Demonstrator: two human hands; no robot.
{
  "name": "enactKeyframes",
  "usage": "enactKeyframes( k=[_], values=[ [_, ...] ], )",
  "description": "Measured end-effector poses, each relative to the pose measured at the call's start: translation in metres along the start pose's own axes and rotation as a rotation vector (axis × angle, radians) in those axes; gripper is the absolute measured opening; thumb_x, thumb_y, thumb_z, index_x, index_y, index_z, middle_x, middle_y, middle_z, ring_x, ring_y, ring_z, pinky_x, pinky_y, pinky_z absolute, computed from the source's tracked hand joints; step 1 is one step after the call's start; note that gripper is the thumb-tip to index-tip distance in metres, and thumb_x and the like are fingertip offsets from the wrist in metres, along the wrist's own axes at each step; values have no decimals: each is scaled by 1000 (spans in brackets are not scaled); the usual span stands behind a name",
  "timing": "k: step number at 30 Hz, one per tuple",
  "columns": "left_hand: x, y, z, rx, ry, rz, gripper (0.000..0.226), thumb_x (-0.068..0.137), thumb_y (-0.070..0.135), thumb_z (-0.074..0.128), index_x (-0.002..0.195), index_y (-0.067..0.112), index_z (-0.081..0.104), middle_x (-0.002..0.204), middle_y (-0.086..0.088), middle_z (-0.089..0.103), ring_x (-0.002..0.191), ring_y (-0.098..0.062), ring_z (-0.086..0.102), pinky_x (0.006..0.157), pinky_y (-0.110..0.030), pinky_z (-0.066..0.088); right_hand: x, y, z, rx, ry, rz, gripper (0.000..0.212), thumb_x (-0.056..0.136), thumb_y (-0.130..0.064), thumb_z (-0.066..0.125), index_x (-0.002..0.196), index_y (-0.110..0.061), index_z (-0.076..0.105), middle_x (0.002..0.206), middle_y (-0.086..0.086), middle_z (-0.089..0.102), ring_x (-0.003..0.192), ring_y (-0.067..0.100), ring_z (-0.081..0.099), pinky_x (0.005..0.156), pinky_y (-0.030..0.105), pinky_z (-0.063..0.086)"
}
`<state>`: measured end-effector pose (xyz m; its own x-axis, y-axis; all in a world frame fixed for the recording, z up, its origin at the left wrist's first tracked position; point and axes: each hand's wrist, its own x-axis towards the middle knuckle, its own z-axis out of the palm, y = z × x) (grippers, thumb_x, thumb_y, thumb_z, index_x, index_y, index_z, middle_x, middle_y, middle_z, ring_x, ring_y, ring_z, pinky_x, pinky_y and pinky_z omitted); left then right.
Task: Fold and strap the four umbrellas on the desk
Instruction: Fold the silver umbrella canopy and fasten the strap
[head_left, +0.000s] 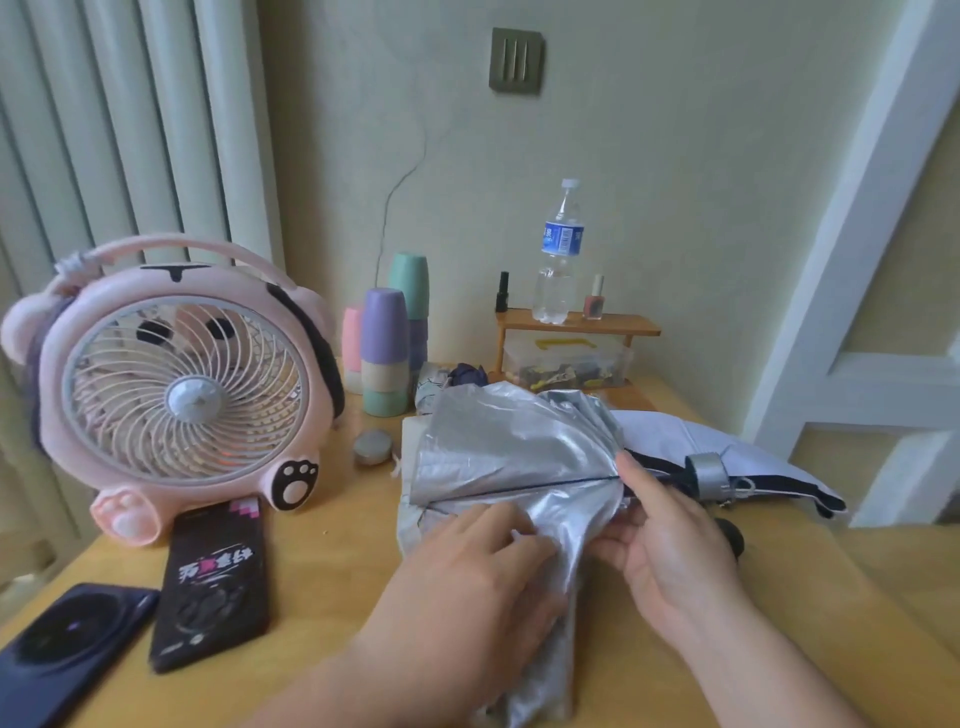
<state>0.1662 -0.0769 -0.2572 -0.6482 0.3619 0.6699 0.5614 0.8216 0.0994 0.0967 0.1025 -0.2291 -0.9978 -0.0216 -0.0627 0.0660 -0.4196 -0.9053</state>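
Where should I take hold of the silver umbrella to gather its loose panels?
Probably at the narrow point where its seams meet, by the right hand, coming from the right. The silver umbrella fans wide and slack toward the left, under the left hand, so a grip there would catch only fabric.

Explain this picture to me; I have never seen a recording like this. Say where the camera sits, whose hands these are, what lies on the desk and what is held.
There is no machine here. A person wears one camera on the head, and it looks down at their own two hands. The left hand and the right hand both grip the loose cloth of a silver umbrella, which lies on the desk not yet folded. Behind it lies a white umbrella. Also on the desk are a pink fan, two phones, stacked cups and a small shelf with a bottle on it.
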Motion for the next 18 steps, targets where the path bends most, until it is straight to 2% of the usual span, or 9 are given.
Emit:
enactKeyframes(
  k=[2,4,7,9,12,14,16,17,18],
  values=[
    [0,-1,1,49,-26,56,16,86,41,64,98,32,71,104,6,61,87,-20,61,71,-34,50,2,-2,-2,40,-5,-5,28,96,-28,67,110,-5,74,100,18,77,82,28,74,72,41,57],
    [1,-4,4,101,-47,37,14,86,37,62,97,33,71,96,7,56,82,-20,55,69,-34,45,6,-5,-5,44,26,-16,30,94,-33,69,114,-12,74,102,10,76,80,21,70,73,35,52],
    [3,-10,7,100,-88,-117,18,88,42,55,100,33,65,87,12,51,81,-17,56,66,-29,42,10,-10,-9,57,78,-10,33,90,-38,72,115,-17,74,95,3,70,64,12,53,60,27,35],
    [8,-13,6,3,-120,-266,31,93,54,47,115,36,58,96,15,53,93,-12,56,75,-28,45,11,-12,-10,109,51,-7,31,89,-37,75,112,-16,72,94,4,62,62,11,46,51,25,31],
    [31,-22,-3,-430,-208,-480,43,94,64,53,134,51,45,124,33,51,122,6,48,96,-17,39,8,-17,-3,196,-61,-27,35,87,-35,75,114,-13,71,94,6,60,62,12,47,42,22,30],
    [53,-28,-14,-871,-253,-583,42,93,61,57,134,60,45,133,37,53,134,4,44,105,-21,37,8,-23,3,246,-135,-61,39,85,-36,74,117,-15,69,98,5,66,66,12,56,42,20,35],
    [70,-31,-21,-1351,-234,-602,46,98,53,55,143,47,48,144,17,55,140,-17,46,113,-46,40,11,-27,5,272,-197,-79,40,85,-35,73,119,-17,66,106,5,69,74,15,64,45,19,43],
    [74,-35,-20,-1572,-165,-628,51,98,52,54,146,34,49,148,4,55,140,-26,48,112,-58,40,12,-26,5,275,-227,-72,37,86,-33,71,119,-17,67,109,6,70,78,16,67,48,19,47],
    [76,-38,-20,-1763,-67,-685,56,99,50,55,147,23,50,148,-7,56,138,-33,50,112,-63,39,13,-22,4,278,-256,-47,33,89,-30,69,117,-14,68,109,8,71,79,17,68,50,20,52]
  ],
)
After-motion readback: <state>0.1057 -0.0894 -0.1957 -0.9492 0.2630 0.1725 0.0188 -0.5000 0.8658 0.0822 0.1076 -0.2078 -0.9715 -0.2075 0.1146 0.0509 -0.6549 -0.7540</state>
